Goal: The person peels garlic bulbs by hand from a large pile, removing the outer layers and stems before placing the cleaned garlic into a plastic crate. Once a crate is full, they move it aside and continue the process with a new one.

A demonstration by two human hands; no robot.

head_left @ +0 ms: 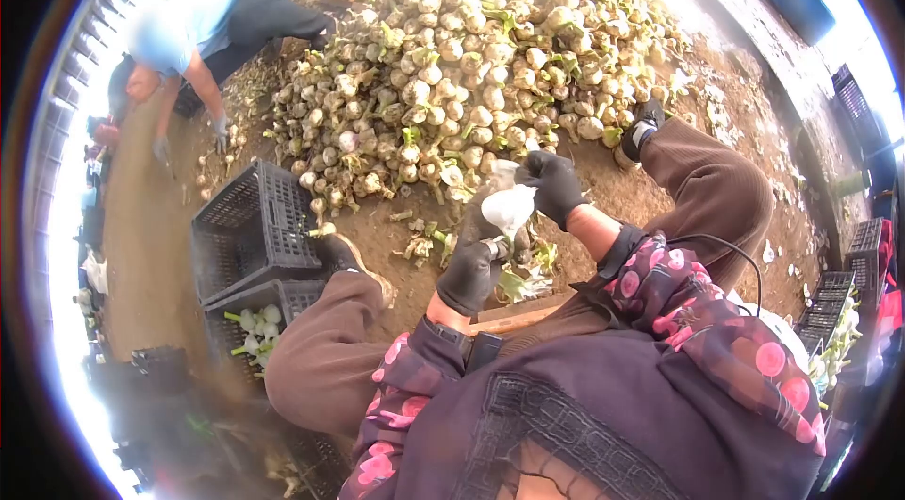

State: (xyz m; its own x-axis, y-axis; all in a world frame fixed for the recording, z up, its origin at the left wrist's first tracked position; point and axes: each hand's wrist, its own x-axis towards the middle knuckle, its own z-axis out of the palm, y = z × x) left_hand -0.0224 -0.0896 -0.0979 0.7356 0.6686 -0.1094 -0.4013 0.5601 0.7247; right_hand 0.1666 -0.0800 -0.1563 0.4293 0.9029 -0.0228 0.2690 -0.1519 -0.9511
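A smooth white garlic bulb (509, 208) is held out in front of me, its stem end pointing down toward my lap. My left hand (471, 276), in a dark glove, is closed around that stem end below the bulb. My right hand (556, 187), also gloved, is closed just above and beside the bulb. From its fingertips a blurred pale strip of skin (504, 170) reaches left over the bulb. Under my hands, green and pale leaf scraps (521, 285) lie on the soil.
A large heap of unpeeled bulbs (424, 85) spreads ahead. Black crates (259, 227) stand at my left; white bulbs with green stems (256, 330) lie in the nearer one. Another person (207, 19) bends down at the far left. More crates (830, 307) stand at right.
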